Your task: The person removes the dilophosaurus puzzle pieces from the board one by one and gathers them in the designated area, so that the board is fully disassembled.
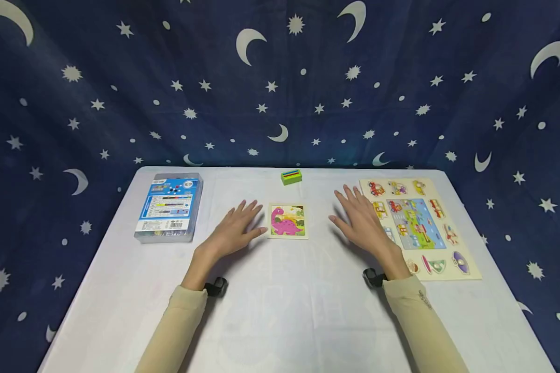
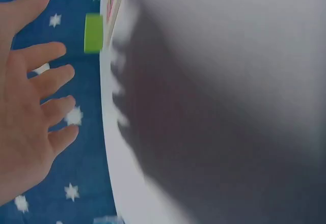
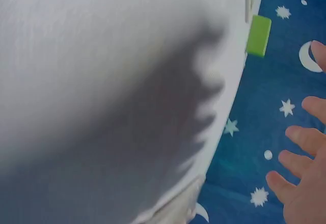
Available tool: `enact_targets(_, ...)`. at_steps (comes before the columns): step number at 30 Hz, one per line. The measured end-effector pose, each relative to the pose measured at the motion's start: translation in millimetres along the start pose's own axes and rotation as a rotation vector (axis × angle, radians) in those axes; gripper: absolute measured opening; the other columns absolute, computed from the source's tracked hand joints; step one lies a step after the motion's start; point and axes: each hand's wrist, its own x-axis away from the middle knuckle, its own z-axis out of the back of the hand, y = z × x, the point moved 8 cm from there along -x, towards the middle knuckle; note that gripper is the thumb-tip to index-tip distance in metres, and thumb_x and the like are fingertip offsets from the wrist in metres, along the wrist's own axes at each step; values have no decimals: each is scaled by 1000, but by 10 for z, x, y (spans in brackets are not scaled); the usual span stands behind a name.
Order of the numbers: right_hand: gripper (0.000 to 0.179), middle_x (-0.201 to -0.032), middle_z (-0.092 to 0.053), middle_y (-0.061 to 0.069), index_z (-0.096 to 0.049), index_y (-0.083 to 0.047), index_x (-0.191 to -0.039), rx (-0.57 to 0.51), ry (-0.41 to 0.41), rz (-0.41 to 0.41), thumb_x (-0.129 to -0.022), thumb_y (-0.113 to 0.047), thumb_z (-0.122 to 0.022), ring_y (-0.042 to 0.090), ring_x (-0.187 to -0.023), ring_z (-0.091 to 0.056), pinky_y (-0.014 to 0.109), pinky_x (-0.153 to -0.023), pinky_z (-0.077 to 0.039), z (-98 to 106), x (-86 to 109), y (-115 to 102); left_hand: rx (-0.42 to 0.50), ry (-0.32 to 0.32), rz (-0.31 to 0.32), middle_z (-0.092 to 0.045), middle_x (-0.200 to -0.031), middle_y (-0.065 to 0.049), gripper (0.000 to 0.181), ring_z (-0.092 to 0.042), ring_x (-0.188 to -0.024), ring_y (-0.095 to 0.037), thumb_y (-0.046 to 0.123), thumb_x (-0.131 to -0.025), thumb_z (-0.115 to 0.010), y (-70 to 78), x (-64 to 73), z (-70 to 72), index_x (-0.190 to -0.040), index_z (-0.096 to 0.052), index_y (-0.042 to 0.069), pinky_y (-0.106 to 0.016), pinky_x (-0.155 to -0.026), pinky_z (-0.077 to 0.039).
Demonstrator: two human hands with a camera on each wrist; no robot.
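Note:
Palm down over the white table, my left hand has its fingers spread, and its thumb tip is right at the left edge of a small square dinosaur puzzle. The puzzle shows a pink dinosaur in a pale frame and lies flat. My right hand hovers with spread fingers, overlapping the left side of a large wooden peg board of vehicle pictures in the head view. Nothing is held in either hand. Both wrist views show the spread fingers and the hands' shadows on the cloth.
A clear plastic box with a blue and white label stands at the table's left. Behind the puzzle, near the back edge, sits a small green block with coloured stripes. A dark blue curtain with moons and stars hangs behind the white table.

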Motion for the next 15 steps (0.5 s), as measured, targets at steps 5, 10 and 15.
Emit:
enact_targets(5, 66, -167, -29, 23, -45, -8, -156, -151, -93, -19, -100, -38, -66, 46, -155, -22, 67, -122, -21, -133, -92, -8, 27, -82, -47, -26, -170, -11, 72, -15, -159, -34, 47, -102, -59, 163, -73, -193, -160, -37, 11, -52, -129, -15)
enact_targets(10, 60, -165, -34, 20, -51, -10, -151, -289, -176, -34, -98, -34, -70, 42, -153, -28, 63, -122, -25, -262, -180, -20, 47, -133, -70, -25, -171, -7, 73, -15, -160, -30, 48, -102, -60, 260, -143, -316, -161, -37, 13, -50, -129, -17)
enact_targets(15, 54, -152, -51, 18, -57, -7, -144, -332, -203, 3, -97, -29, -72, 37, -135, -49, 58, -113, -39, -357, -291, -90, 26, -180, -109, -22, -171, -9, 73, -15, -160, -31, 48, -102, -59, 320, -190, -411, -161, -36, 13, -50, -129, -18)
